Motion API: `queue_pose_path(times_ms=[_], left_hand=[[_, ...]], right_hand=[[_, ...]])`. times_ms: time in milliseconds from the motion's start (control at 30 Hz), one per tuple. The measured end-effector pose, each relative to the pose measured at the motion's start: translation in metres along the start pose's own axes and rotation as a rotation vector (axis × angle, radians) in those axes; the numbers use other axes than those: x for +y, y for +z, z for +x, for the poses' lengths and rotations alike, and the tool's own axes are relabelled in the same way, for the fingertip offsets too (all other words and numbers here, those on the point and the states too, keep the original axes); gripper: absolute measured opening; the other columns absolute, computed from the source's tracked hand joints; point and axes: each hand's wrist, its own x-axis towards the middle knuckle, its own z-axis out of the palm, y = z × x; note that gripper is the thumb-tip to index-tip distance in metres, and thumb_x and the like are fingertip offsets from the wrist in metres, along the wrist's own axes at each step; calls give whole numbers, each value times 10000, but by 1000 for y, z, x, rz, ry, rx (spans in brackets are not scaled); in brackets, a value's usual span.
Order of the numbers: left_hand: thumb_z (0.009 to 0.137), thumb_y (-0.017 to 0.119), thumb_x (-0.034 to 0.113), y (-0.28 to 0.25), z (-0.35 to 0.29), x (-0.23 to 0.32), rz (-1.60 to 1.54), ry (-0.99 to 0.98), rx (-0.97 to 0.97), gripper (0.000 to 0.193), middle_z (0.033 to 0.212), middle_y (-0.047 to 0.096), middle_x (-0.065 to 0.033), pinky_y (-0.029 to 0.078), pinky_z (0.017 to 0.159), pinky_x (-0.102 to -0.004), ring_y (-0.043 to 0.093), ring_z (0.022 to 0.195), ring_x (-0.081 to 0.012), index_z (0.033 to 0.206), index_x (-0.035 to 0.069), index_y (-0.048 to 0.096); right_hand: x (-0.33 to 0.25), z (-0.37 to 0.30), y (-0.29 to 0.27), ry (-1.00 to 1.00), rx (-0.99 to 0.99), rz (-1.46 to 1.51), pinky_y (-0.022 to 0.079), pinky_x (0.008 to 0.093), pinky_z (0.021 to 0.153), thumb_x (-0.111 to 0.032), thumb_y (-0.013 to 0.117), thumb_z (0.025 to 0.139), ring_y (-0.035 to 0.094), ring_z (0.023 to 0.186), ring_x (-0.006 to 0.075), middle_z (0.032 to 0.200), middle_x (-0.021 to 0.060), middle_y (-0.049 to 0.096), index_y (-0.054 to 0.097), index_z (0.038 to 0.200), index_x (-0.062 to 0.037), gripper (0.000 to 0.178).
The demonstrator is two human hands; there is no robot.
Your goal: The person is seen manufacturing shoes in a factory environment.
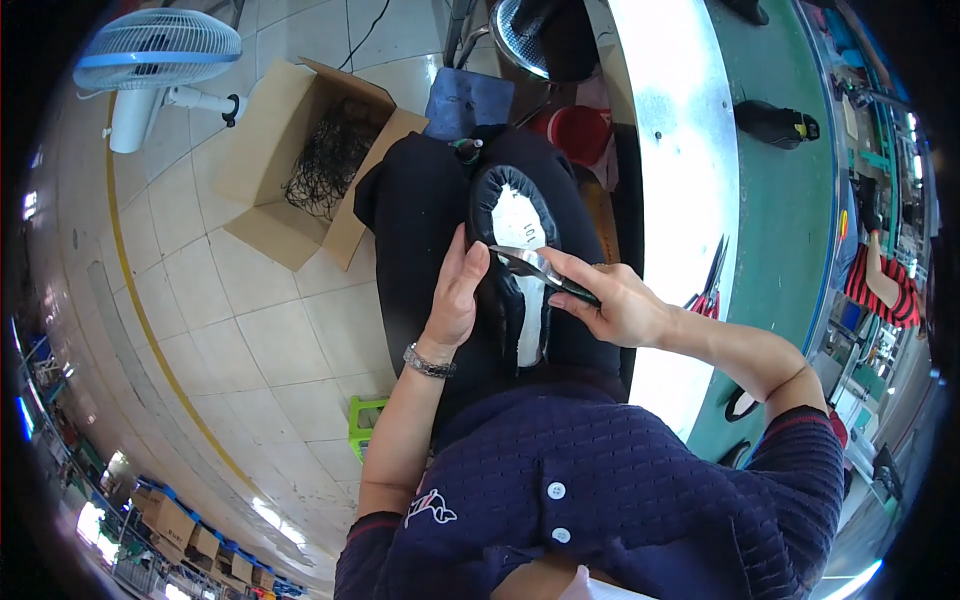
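Note:
A black shoe upper (484,205) on a last lies sole side up across my thighs, its toe pointing away from me. Gathered black edges surround its white insole (533,320). My left hand (460,290) grips the shoe's left side, thumb near the insole's edge. In my right hand (625,303) is a pincer-like tool (520,262) with a shiny metal head and dark handles. Its tip rests at the left edge of the insole, close to my left thumb. The fine contact under the tip is too small to make out.
Left of my legs stands an open cardboard box (265,150) with tangled black cords. A fan (155,60) is beyond it. To the right runs a pale metal bench (690,170) with red-handled scissors (710,285), then a green conveyor (775,200) carrying shoes. A green stool (362,425) is near my left elbow.

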Motion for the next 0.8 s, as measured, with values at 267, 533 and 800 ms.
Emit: queue_pose_path(times_ms=[267, 533, 800], left_hand=[[1021, 492, 309, 9, 0, 0, 57, 39, -53, 591, 1365, 473, -84, 304, 1080, -263, 441, 1231, -123, 1454, -34, 281], [1002, 510, 286, 21, 3, 3, 647, 284, 66, 432, 1148, 580, -182, 428, 936, -345, 557, 1062, -237, 1283, -35, 440], [1020, 449, 271, 15, 5, 4, 882, 415, 65, 387, 1125, 573, -162, 420, 925, -332, 541, 1016, -226, 1261, -32, 434]], right_hand=[[-10, -16, 20, 70, 201, -121, 536, 377, 533, -129, 644, 905, 660, 596, 318, 880, 182, 687, 404, 1442, -166, 590], [-30, -16, -59, 292, -131, -83, 554, 320, 592, -208, 583, 957, 668, 632, 181, 711, 74, 640, 346, 1481, -203, 575], [-31, 18, -75, 504, -382, 345, 589, 284, 690, -207, 543, 986, 675, 843, 141, 910, 78, 682, 214, 1529, -141, 637]])
